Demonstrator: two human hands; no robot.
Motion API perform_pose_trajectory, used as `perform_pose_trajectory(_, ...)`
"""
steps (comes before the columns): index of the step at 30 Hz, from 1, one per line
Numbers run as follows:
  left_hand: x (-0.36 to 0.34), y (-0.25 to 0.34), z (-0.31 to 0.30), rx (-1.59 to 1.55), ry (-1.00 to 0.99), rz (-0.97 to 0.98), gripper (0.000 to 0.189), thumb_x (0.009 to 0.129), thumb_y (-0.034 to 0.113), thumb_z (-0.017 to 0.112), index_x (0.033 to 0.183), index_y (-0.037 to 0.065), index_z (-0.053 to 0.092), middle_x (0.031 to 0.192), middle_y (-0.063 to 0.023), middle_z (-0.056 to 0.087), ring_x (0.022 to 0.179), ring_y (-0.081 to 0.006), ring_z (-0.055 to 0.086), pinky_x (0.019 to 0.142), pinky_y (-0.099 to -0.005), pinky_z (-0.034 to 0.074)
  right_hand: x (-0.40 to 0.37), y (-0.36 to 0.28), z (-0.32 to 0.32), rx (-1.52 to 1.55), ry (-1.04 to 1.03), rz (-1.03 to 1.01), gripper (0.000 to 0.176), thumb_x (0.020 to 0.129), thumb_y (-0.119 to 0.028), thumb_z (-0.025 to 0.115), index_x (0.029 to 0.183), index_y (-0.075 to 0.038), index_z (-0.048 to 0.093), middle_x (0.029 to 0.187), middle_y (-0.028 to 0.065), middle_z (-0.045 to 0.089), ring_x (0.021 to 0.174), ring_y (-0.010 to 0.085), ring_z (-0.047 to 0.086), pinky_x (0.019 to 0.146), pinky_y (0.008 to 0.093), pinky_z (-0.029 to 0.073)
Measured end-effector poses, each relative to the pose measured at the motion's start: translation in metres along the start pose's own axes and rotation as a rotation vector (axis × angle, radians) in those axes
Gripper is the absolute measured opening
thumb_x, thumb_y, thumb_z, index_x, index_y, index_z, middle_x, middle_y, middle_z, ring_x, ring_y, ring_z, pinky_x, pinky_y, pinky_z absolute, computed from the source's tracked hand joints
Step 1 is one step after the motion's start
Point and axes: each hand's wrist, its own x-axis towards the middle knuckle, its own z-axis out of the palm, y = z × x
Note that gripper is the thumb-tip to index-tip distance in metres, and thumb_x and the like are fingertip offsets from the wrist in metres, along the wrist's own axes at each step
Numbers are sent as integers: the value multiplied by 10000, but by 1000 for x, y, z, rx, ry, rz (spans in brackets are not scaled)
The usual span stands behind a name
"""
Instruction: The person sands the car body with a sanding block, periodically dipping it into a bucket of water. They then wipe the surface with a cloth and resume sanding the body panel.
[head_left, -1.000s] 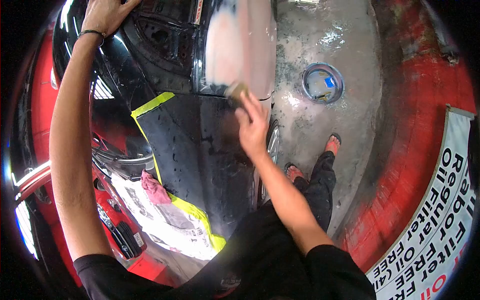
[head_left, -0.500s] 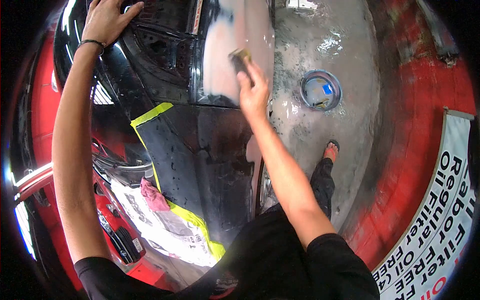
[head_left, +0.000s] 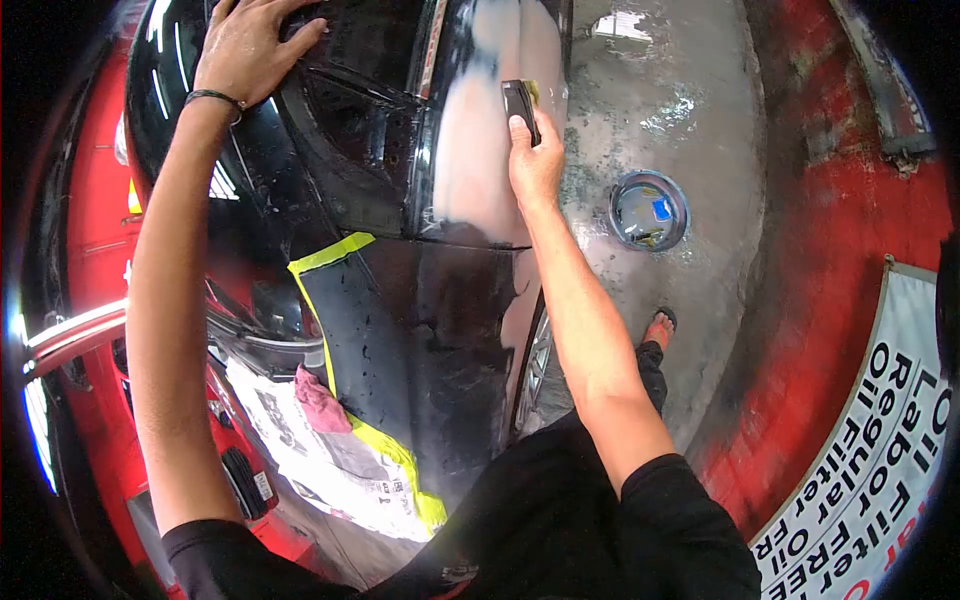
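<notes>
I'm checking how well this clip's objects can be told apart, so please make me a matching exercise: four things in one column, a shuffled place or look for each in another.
Things
1. dark block
2. pink cloth
3. round basin
4. banner

Places and looks
A. on the wet-looking floor
B. white, with printed lettering
C. held in the right hand
D. crumpled, next to the yellow tape

Right pairs: 1-C, 2-D, 3-A, 4-B
</notes>
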Motion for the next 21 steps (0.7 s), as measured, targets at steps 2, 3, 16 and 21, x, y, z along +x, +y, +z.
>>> perform_pose_trajectory(2, 1, -2, 1, -14, 4, 8, 373, 926, 326, 748, 1222, 106, 807, 1589, -103, 618, 1612, -298, 402, 1353, -539, 210, -15, 6, 1, -28, 4, -94, 391, 1008, -180, 750, 1352, 5, 742, 1325, 262, 733, 1207, 399, 701, 1092, 474, 509)
perform_pose_trajectory(3, 1, -6, 1, -25, 3, 16, 374, 923, 326, 749, 1221, 108, 807, 1585, -105, 620, 1611, -299, 404, 1351, -543, 213, -46, 1, 1, -45, 12, -188, 402, 998, -178, 765, 1361, -9, 744, 1338, 257, 726, 1219, 415, 685, 1123, 487, 489)
perform_pose_trajectory(16, 5, -26, 24, 84, 24, 37, 362, 1012, 316, 697, 1347, 189, 751, 1696, 20, 518, 1640, -211, 360, 1377, -503, 188, 86, -20, 27, 21, -56, 134, 392, 1032, -224, 743, 1372, -30, 737, 1366, 228, 734, 1230, 322, 693, 1077, 453, 502)
perform_pose_trajectory(21, 8, -22, 15, 19, -17, 4, 372, 999, 296, 702, 1346, 170, 749, 1699, 1, 512, 1645, -238, 348, 1373, -520, 188, -22, -51, 14, -176, -147, -309, 430, 1027, -267, 761, 1420, -96, 730, 1430, 204, 695, 1334, 389, 613, 1241, 555, 341)
